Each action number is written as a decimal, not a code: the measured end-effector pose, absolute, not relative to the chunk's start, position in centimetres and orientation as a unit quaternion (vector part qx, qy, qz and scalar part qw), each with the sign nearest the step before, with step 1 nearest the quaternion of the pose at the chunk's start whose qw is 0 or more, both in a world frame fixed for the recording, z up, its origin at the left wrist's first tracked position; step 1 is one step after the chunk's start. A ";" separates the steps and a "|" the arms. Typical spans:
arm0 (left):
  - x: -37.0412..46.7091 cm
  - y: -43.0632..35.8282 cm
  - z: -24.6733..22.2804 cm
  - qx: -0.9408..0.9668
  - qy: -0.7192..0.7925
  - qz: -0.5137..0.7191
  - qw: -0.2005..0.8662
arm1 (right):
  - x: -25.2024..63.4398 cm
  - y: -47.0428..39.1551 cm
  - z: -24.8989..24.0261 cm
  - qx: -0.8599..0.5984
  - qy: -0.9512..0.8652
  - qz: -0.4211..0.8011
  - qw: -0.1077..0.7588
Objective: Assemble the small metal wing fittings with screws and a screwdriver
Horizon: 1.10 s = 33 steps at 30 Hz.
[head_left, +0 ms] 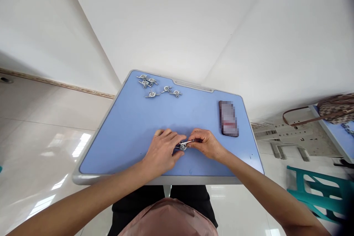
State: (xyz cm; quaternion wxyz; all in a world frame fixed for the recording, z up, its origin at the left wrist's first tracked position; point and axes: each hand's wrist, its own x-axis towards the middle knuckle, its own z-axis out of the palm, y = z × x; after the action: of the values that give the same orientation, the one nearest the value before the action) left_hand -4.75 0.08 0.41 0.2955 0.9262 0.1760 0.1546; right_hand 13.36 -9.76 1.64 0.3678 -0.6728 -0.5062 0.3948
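Near the front of the blue desk, my left hand grips a small silver metal part between thumb and fingers. On the right side of that part, my right hand pinches a thin metal piece that lies across it. The exact shape of the held part is partly hidden by my fingers. Several similar metal parts lie toward the back left of the desk, two of them a little apart from the rest.
A phone lies on the right side of the blue desk. White walls stand behind. At the far right are a checkered bag on another desk and a teal stool.
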 end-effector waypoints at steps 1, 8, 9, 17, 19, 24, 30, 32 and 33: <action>-4.9 0.1 0.5 0.924 0.182 0.157 0.297 | 13.3 -9.9 1.6 -0.677 -0.490 0.398 0.378; -5.4 0.6 0.5 0.926 0.150 0.180 0.295 | 12.7 -11.3 2.5 -0.737 -0.335 0.420 0.409; -5.3 0.7 0.5 0.928 0.147 0.178 0.293 | 12.6 -11.5 2.6 -0.734 -0.338 0.422 0.411; -4.3 0.2 1.5 0.940 0.173 0.152 0.251 | 12.0 -12.6 1.8 -0.743 -0.375 0.411 0.372; -4.1 0.0 1.5 0.940 0.176 0.151 0.250 | 11.9 -12.7 1.5 -0.746 -0.368 0.415 0.370; -4.0 -0.2 1.3 0.933 0.167 0.160 0.276 | 11.7 -13.1 1.1 -0.750 -0.398 0.391 0.356; -3.8 -0.1 1.3 0.923 0.152 0.157 0.316 | 11.3 -13.4 1.2 -0.750 -0.441 0.343 0.354; -3.7 0.0 1.3 0.922 0.147 0.151 0.326 | 11.1 -13.5 1.2 -0.746 -0.462 0.321 0.357; -3.7 0.1 1.3 0.921 0.143 0.150 0.330 | 11.1 -13.5 1.1 -0.744 -0.471 0.310 0.359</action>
State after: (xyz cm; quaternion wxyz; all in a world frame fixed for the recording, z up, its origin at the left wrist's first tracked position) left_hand -3.67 0.10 1.27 0.3297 0.9211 0.1432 0.1496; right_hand 11.08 -13.52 1.10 0.3588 -0.7437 -0.4713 0.3100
